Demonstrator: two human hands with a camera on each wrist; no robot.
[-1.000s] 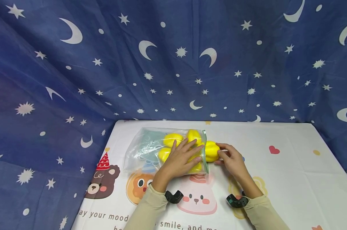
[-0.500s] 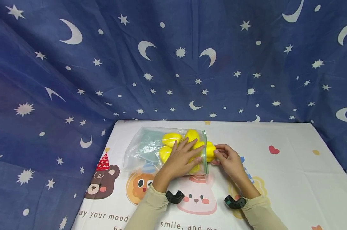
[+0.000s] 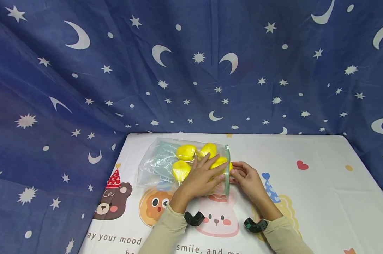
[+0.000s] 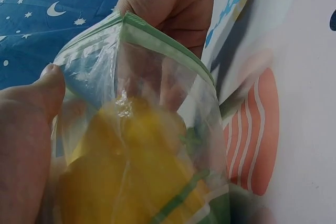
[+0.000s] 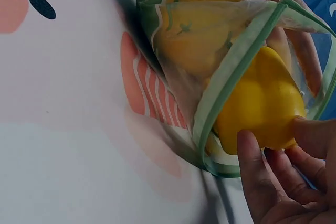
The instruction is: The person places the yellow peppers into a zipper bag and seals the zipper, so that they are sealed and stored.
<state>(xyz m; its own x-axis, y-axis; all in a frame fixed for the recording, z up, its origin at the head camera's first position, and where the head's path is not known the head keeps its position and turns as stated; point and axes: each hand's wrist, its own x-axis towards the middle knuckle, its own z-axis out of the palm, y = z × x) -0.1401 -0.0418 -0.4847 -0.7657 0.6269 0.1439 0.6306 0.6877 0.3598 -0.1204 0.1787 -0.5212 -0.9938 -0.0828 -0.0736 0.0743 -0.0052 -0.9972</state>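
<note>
A clear zip bag (image 3: 148, 173) with a green-edged mouth lies on the table, its mouth facing right. Several yellow bell peppers (image 3: 186, 152) show through its plastic. My left hand (image 3: 197, 179) rests on top of the bag with spread fingers, over the peppers near the mouth. At that mouth my right hand (image 3: 246, 180) holds one yellow bell pepper (image 5: 260, 98) between thumb and fingers. Most of this pepper is within the green rim in the right wrist view. Green stems show on peppers deeper in the bag.
The table is covered by a white cloth (image 3: 321, 197) printed with cartoon animals and lettering. A blue curtain (image 3: 191, 70) with moons and stars hangs behind and to the left. Each wrist wears a black band, such as the left band (image 3: 194, 218).
My right hand has moved left, pushing the yellow bell pepper from outside the mouth into the bag. The peppers inside have shifted slightly left. My left hand stays on the bag.
</note>
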